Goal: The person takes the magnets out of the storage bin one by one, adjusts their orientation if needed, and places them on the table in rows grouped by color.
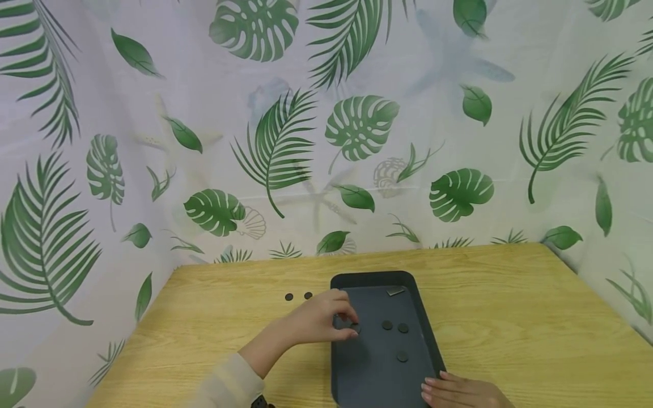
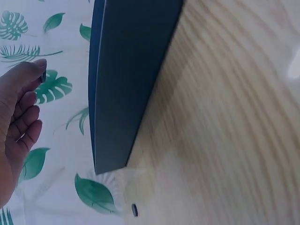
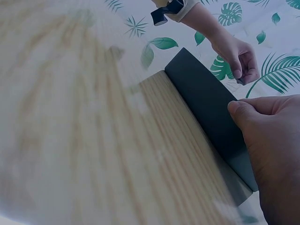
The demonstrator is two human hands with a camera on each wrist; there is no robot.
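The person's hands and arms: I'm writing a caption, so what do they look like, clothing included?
The left hand is bare, with no glove or ring visible; its forearm wears a pale cream sleeve with a dark band. The right hand is also bare; no sleeve shows there.

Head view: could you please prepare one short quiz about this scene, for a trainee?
1. How many small round dark discs are visible on the yellow wood-grain table, left of the dark-grey rectangular tray?
2. True or false: the right hand is holding a disc.
3. What does the left hand pinch? A) the tray; B) one dark disc; C) the table.

Key: 1. Two. 2. False; it holds the tray. 3. B.
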